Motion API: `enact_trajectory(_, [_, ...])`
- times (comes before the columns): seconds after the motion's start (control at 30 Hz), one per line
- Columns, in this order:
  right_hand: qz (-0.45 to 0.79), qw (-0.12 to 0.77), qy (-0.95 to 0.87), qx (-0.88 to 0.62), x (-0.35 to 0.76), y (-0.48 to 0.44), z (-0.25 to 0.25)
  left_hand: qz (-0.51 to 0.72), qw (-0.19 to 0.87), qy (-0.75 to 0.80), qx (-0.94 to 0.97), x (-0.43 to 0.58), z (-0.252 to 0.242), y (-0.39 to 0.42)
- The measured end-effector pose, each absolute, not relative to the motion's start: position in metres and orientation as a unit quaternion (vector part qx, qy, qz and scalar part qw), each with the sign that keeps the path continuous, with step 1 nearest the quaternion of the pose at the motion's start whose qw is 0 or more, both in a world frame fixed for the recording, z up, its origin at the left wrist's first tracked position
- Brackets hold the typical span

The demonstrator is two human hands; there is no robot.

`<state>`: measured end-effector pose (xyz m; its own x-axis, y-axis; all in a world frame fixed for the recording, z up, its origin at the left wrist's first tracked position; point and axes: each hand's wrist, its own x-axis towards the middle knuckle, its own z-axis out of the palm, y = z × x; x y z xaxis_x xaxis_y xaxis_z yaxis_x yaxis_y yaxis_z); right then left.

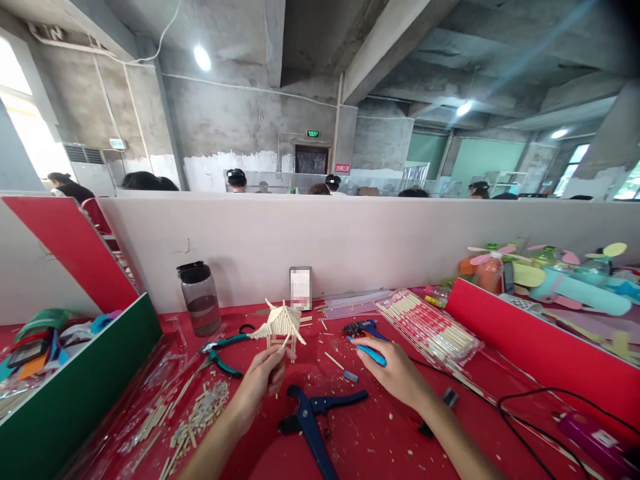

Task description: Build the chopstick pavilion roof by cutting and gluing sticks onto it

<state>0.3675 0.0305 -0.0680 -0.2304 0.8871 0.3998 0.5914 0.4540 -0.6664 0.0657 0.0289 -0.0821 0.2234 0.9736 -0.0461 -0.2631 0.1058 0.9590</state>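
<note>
My left hand (263, 375) is closed in a pinch on a short wooden stick (286, 341), whose pale tip shows above the fingers. Just behind it stands a little pavilion model (284, 321) built of thin sticks, with a peaked roof and upturned corners. Whether the hand touches the model I cannot tell. My right hand (397, 373) grips a slim blue pen-shaped tool (371, 351), held low over the red table; its exact kind is unclear. Between the hands lie a blue-handled pipe cutter (313, 420) and a small blue-grey block (351, 376).
Green-handled pliers (223, 353) and cut stick pieces (205, 407) lie at left, below a water bottle (199, 300). A blue glue gun (363, 328), bundled sticks (430, 327) and a black cable (505, 407) are on the right. Green (90, 373) and red (545, 327) dividers flank the table.
</note>
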Motion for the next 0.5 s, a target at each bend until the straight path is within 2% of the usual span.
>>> enact_trajectory(0.27, [0.280, 0.418, -0.729, -0.463, 0.386, 0.019, -0.080, 0.517, 0.617, 0.415, 0.425, 0.070, -0.080, -0.019])
enact_trajectory(0.5, [0.257, 0.401, -0.749, -0.461, 0.393, 0.013, -0.080, 0.528, 0.584, 0.442, 0.429, 0.084, -0.088, -0.039])
